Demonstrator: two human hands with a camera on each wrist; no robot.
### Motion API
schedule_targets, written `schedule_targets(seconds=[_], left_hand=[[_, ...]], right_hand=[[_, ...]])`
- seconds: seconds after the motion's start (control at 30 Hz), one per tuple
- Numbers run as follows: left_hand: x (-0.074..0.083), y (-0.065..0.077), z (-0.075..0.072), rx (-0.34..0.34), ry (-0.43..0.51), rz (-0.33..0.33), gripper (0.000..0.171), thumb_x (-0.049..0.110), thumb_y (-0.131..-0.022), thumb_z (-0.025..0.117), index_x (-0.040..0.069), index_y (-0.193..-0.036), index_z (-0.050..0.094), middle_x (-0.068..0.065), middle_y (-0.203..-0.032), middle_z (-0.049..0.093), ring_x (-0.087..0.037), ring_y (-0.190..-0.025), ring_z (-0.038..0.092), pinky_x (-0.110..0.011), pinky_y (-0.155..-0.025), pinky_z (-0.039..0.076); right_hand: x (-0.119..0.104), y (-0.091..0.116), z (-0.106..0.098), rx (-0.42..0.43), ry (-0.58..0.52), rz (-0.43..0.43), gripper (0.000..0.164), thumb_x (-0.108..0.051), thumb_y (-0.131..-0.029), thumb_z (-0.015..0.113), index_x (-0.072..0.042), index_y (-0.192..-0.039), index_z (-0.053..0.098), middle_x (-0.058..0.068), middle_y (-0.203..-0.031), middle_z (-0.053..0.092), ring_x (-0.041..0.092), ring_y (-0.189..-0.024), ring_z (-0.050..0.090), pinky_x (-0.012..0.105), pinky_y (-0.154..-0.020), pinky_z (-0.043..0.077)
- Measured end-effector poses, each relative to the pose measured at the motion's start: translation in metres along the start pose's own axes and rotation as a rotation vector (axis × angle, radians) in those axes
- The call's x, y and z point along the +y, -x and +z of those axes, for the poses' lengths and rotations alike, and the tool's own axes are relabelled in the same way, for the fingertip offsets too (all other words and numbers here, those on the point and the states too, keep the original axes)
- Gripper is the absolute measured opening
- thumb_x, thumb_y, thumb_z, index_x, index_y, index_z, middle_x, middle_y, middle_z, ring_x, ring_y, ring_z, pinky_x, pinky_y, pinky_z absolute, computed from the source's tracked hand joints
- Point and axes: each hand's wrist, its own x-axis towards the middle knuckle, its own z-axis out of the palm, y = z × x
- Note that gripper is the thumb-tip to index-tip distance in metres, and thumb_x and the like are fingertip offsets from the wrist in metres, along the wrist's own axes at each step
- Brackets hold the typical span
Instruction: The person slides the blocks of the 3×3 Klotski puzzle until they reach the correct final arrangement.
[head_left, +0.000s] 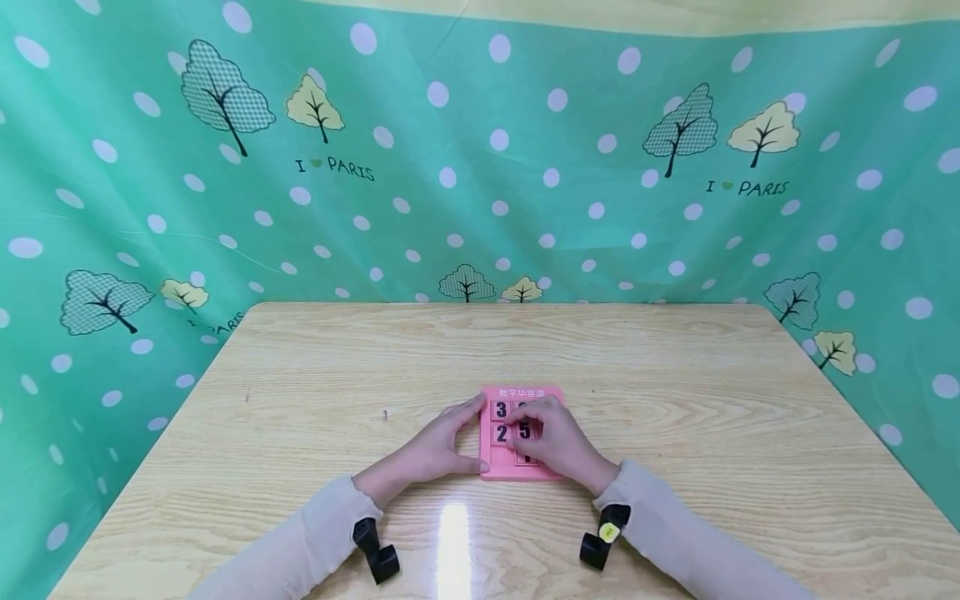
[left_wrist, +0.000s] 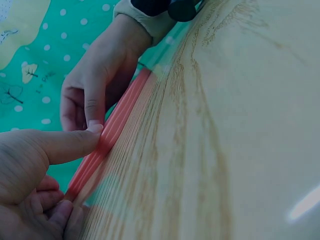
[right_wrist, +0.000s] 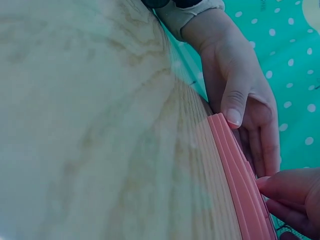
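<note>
A pink number slide puzzle (head_left: 486,450) lies flat on the table, with black-numbered tiles in its frame. Tiles 3 (head_left: 501,409) and 2 (head_left: 502,433) show in its left column, and tile 5 (head_left: 525,431) beside them is partly covered. My left hand (head_left: 438,446) holds the left side of the frame, thumb at the lower corner and index finger near the upper one. Over the tiles is my right hand (head_left: 558,442), its index finger and thumb spread apart and touching around tile 2. It hides most of the right-hand tiles. Both wrist views show the pink frame (left_wrist: 117,117) edge-on.
The wood-grain table (head_left: 337,367) extends around the puzzle, with a bright reflection near its front. Behind and beside it hangs a green dotted cloth (head_left: 495,183) with printed trees. Black wrist cameras (head_left: 375,550) are strapped over both pale sleeves.
</note>
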Motion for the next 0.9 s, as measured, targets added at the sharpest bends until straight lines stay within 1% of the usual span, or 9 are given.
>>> schedule_targets(seconds=[0.07, 0.23, 0.5, 0.73, 0.9], left_hand=[[0.0001, -0.0001, 0.0001, 0.001, -0.004, 0.002, 0.096, 0.022, -0.073, 0.08, 0.007, -0.149, 0.023, -0.009, -0.155, 0.024, -0.03, -0.14, 0.022, -0.052, -0.114, 0.018], [0.0001, -0.0004, 0.0004, 0.005, -0.014, 0.003, 0.096, 0.022, -0.073, 0.08, 0.007, -0.149, 0.024, -0.009, -0.154, 0.024, -0.031, -0.14, 0.022, -0.052, -0.114, 0.018], [0.0, -0.0005, 0.0005, 0.003, -0.008, 0.01, 0.096, 0.021, -0.073, 0.08, 0.005, -0.149, 0.023, -0.01, -0.154, 0.024, -0.031, -0.14, 0.022, -0.052, -0.114, 0.018], [0.001, 0.0003, 0.0012, 0.003, -0.007, 0.002, 0.096, 0.022, -0.073, 0.08, 0.007, -0.149, 0.024, -0.008, -0.155, 0.024, -0.03, -0.141, 0.021, -0.052, -0.114, 0.018], [-0.0002, -0.0004, 0.0019, 0.005, -0.008, -0.001, 0.096, 0.023, -0.073, 0.08, 0.008, -0.15, 0.023, -0.008, -0.155, 0.024, -0.03, -0.14, 0.021, -0.052, -0.113, 0.019]], right_hand=[[0.0012, -0.0016, -0.0001, -0.001, -0.007, -0.004, 0.024, -0.007, -0.076, 0.076, -0.011, -0.099, 0.072, -0.003, -0.1, 0.067, 0.017, -0.098, 0.052, 0.037, -0.088, 0.043], [0.0033, -0.004, 0.0003, -0.001, -0.028, -0.002, 0.023, -0.007, -0.077, 0.075, -0.012, -0.099, 0.072, -0.004, -0.101, 0.067, 0.015, -0.099, 0.053, 0.038, -0.09, 0.043], [0.0044, -0.0039, 0.0011, 0.015, -0.026, -0.023, 0.023, -0.006, -0.077, 0.075, -0.012, -0.1, 0.072, -0.004, -0.1, 0.067, 0.015, -0.097, 0.052, 0.037, -0.087, 0.043], [0.0041, -0.0021, 0.0, 0.015, -0.022, -0.036, 0.024, -0.008, -0.077, 0.076, -0.01, -0.1, 0.072, -0.003, -0.1, 0.067, 0.016, -0.098, 0.054, 0.037, -0.088, 0.045], [0.0019, 0.0041, -0.0036, 0.009, -0.046, -0.017, 0.024, -0.008, -0.078, 0.074, -0.01, -0.102, 0.072, -0.001, -0.103, 0.066, 0.017, -0.098, 0.052, 0.034, -0.085, 0.046]])
